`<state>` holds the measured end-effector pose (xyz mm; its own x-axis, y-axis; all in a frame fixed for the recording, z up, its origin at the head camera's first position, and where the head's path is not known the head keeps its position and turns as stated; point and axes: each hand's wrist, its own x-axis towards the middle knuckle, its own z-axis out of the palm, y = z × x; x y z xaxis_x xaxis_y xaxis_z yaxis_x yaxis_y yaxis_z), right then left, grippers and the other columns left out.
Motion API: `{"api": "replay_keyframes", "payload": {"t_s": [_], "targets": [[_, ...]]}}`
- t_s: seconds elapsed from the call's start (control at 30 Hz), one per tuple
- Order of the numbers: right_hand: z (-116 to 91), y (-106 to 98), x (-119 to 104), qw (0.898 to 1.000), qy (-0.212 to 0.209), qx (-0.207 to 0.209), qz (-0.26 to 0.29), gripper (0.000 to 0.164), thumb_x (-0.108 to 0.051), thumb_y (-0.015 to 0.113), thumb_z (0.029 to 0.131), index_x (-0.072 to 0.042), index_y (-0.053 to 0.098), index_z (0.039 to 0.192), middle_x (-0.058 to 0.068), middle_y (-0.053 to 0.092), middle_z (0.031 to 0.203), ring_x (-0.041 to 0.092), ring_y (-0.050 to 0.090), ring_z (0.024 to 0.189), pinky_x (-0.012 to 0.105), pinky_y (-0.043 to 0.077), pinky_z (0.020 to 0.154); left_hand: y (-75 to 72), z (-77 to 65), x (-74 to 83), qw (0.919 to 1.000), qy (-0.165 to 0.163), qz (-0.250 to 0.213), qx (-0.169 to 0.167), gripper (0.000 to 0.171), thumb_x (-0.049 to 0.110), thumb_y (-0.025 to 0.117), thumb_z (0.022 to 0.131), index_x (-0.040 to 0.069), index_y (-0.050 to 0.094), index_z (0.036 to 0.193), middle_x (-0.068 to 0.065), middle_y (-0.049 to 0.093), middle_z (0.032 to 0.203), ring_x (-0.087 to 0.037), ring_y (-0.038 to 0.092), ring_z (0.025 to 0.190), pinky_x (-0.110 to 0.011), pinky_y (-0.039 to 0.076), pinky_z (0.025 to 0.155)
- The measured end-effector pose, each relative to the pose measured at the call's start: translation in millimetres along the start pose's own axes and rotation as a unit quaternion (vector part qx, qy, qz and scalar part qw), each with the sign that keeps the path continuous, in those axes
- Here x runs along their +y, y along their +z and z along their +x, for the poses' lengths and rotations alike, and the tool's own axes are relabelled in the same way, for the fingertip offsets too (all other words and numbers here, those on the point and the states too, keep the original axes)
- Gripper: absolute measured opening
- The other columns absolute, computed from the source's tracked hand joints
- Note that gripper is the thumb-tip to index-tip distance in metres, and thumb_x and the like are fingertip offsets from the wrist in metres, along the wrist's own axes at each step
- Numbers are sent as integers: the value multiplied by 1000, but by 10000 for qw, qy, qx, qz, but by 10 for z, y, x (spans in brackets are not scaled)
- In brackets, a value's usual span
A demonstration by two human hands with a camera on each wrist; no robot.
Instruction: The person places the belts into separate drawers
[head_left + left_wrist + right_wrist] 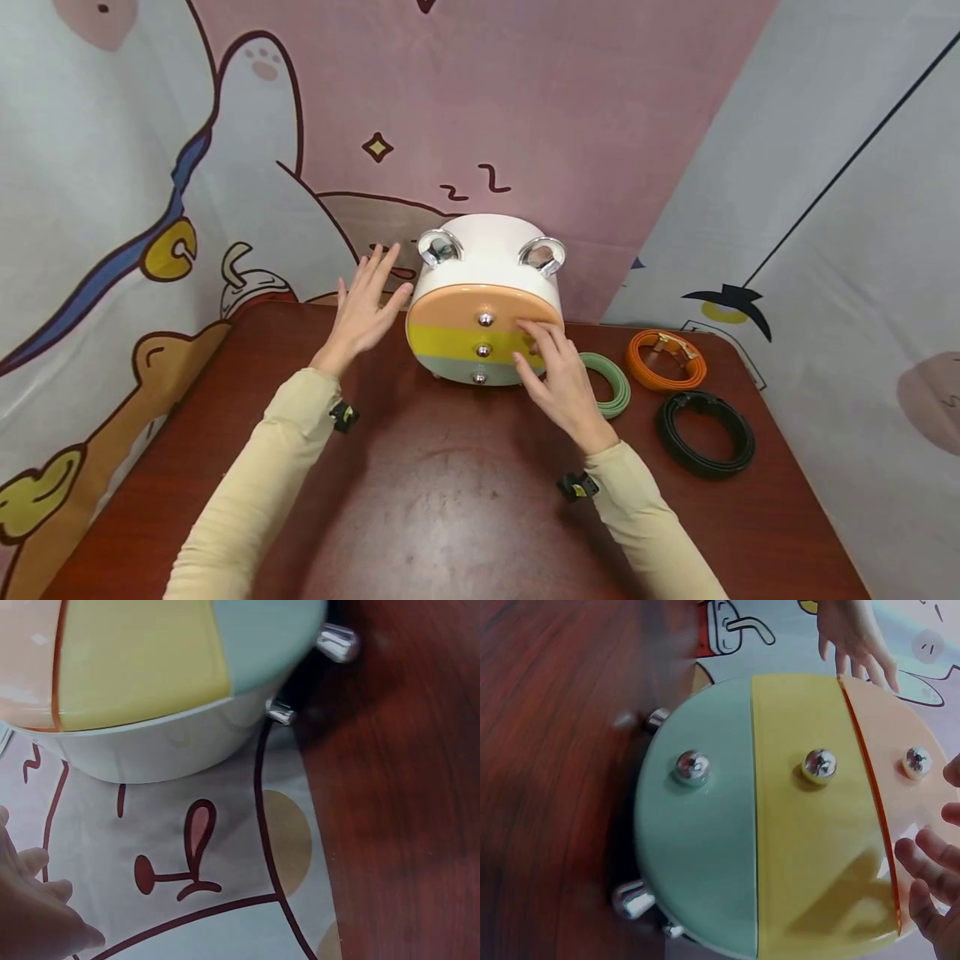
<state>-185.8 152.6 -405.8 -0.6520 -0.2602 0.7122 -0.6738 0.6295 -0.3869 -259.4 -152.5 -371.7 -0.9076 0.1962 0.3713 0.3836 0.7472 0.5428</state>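
Observation:
A small rounded white cabinet (491, 267) stands at the back of the table, with orange, yellow and green drawer fronts, each with a silver knob (820, 765). Two silver rings like ears sit on its top. My left hand (362, 312) is raised beside the cabinet's left side, fingers spread, holding nothing. In front of the right part of the drawer fronts is my right hand (557, 371), its fingers loosely bent and nothing in them. In the right wrist view its fingertips (907, 851) overlap the orange drawer front (900, 727). All three drawers look closed.
Right of the cabinet lie three coiled belts: a green belt (619, 385), partly behind my right hand, an orange belt (647, 379) and a black belt (705, 467). A cartoon-printed cloth (600, 125) hangs behind the dark red table (420, 517).

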Motion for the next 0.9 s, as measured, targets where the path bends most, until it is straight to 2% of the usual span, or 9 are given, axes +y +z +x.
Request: {"api": "replay_keyframes", "payload": {"t_s": [0.13,0.27,0.53,0.77,0.9], "targets": [[47,45,-45,9997,24,30,248,44,-14,65,90,-8,54,132,10,57,113,24,61,81,38,48,69,-15,60,53,9998,51,-160,72,70,66,34,96,35,13,155,-1,9,161,-23,2,146,-60,-8,108],[96,101,-75,9990,8,69,431,42,-11,65,90,-7,55,130,12,58,110,22,62,80,37,49,68,-20,142,117,9996,170,-195,109,68,60,38,97,34,14,155,-5,12,160,-25,5,145,-60,-7,108],[208,211,-184,9962,81,-86,869,44,-8,65,91,-5,52,133,13,59,109,18,61,76,34,52,65,-94,302,279,9976,558,-391,-81,74,60,43,96,36,8,156,-3,14,160,-29,12,145,-58,-5,109],[322,220,-243,9949,374,144,922,39,-8,67,90,-4,57,127,11,66,99,17,64,70,31,52,59,-132,398,373,9916,947,-850,-237,71,48,52,97,31,15,156,6,16,159,-18,15,144,-58,-2,110],[360,210,-256,9922,552,267,1085,33,-6,66,90,-4,59,122,11,70,95,17,67,70,29,53,59,-122,438,410,9845,1178,-1257,-339,66,37,56,98,27,24,155,6,24,157,-15,20,142,-52,9,113]]}}
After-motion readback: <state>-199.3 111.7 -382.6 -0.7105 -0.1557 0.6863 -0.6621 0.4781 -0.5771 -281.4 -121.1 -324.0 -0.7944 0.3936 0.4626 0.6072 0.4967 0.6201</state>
